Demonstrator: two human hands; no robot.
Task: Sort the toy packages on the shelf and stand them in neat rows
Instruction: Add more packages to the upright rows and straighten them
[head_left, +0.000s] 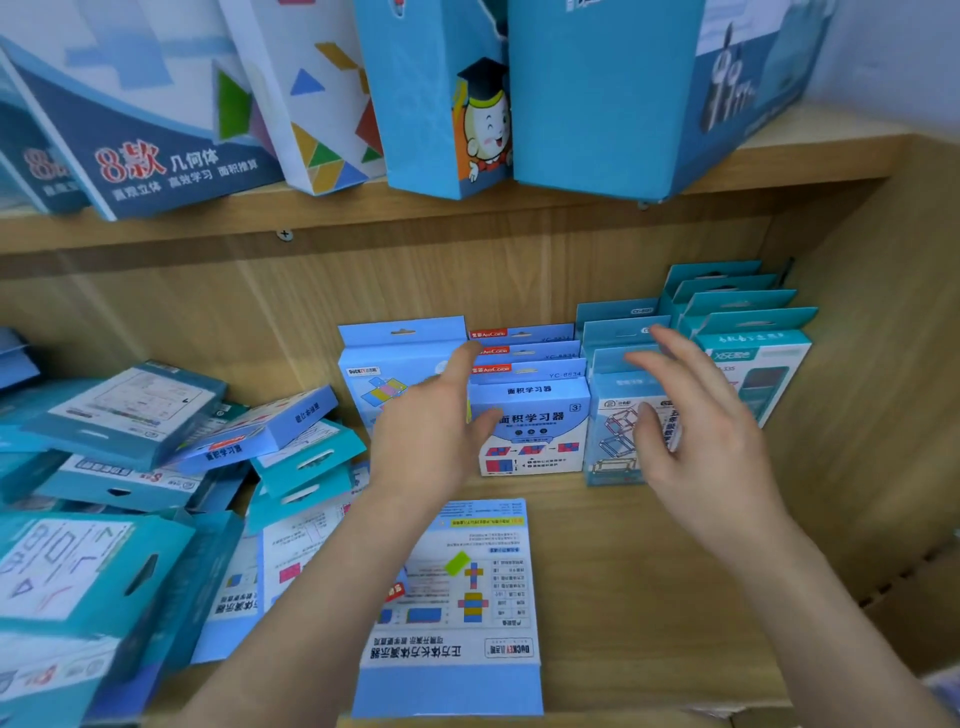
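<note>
blue upright packages (535, 395) stand behind the left hand (431, 431) and right hand (698, 431), both open and empty.

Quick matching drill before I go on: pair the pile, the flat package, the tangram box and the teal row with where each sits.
1 pile
2 flat package
3 tangram box
4 teal row

A on the upper shelf
B standing, far right
C jumbled, left
D lying flat, nearest the camera

Pairs: 1-C, 2-D, 3-A, 4-B
</note>
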